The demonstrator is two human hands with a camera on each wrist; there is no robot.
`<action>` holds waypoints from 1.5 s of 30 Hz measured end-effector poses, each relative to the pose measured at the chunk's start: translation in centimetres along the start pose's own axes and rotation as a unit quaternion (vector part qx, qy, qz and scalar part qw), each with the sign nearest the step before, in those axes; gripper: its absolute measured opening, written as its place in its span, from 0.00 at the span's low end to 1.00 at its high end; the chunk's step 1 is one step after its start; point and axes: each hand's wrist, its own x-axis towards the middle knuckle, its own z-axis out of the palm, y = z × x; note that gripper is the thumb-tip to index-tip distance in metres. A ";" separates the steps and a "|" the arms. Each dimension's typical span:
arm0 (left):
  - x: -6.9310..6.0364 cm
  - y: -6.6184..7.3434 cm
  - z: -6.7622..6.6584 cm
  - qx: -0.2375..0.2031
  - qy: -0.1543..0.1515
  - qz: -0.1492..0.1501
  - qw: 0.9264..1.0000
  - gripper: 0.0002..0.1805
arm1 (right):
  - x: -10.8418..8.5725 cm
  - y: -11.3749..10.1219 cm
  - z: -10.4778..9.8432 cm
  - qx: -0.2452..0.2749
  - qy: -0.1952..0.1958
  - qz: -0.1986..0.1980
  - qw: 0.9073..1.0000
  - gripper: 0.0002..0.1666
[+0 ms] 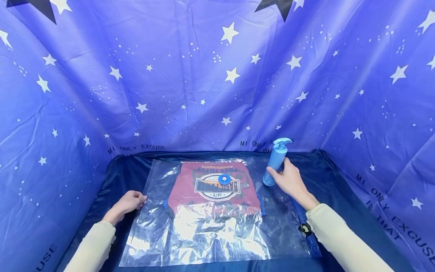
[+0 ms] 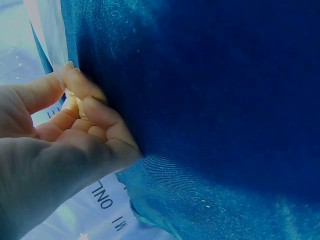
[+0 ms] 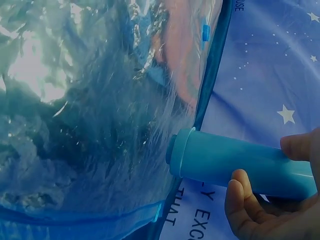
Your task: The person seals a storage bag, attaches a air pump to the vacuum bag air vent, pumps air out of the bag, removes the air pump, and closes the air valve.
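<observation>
A large clear plastic bag (image 1: pixel 210 241) lies flat, with a folded dark-red garment (image 1: pixel 185 181) inside that bears a printed emblem. On the bag's upper face, over the print, is a round blue valve (image 1: pixel 224 179). At the bag's left edge my left hand (image 1: pixel 128 202) pinches the plastic between thumb and forefinger; the left wrist view shows the other fingers curled. To the right of the garment, my right hand (image 1: pixel 291 180) grips a blue hand pump (image 1: pixel 276 160) by its barrel. The pump stands slightly tilted, its handle up and its lower end close to the bag.
A dark blue cloth (image 1: pixel 346 226) covers the surface under the bag. Purple star-printed curtains (image 1: pixel 190 75) enclose the back and sides. Along the bag's right edge runs a blue strip (image 1: pixel 299 207), with a small black-and-yellow round thing (image 1: pixel 305 229) beside my right sleeve.
</observation>
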 end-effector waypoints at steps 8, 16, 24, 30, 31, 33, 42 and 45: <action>0.1 0.0 0.0 0.003 0.002 0.008 1.000 0.21 | 0.1 -0.7 0.4 0.005 -0.006 -0.001 1.000 0.36; 0.0 -0.1 0.1 0.001 0.003 0.004 1.000 0.21 | 0.2 -1.4 1.1 0.017 -0.013 -0.006 1.000 0.33; -0.1 0.1 0.0 0.002 0.002 0.006 1.000 0.20 | 0.6 -2.2 2.1 0.022 -0.014 -0.010 1.000 0.34; 0.0 0.0 0.1 0.000 0.004 0.009 1.000 0.20 | 0.9 -2.9 2.7 0.025 -0.016 -0.015 0.999 0.32; 0.0 -0.1 0.1 -0.001 0.006 0.008 1.000 0.20 | 0.9 -3.0 2.9 0.024 -0.017 -0.016 0.999 0.32; 0.1 -0.2 0.1 -0.001 0.006 0.009 1.000 0.20 | 1.0 -3.3 3.2 0.020 -0.016 -0.019 0.999 0.32; 0.2 -0.2 0.1 -0.007 0.006 0.012 1.000 0.20 | 1.4 -4.8 4.4 0.035 -0.020 -0.035 0.999 0.33; 0.2 -0.2 0.1 -0.006 0.006 0.011 1.000 0.20 | 1.5 -5.4 4.7 0.036 -0.022 -0.034 0.999 0.34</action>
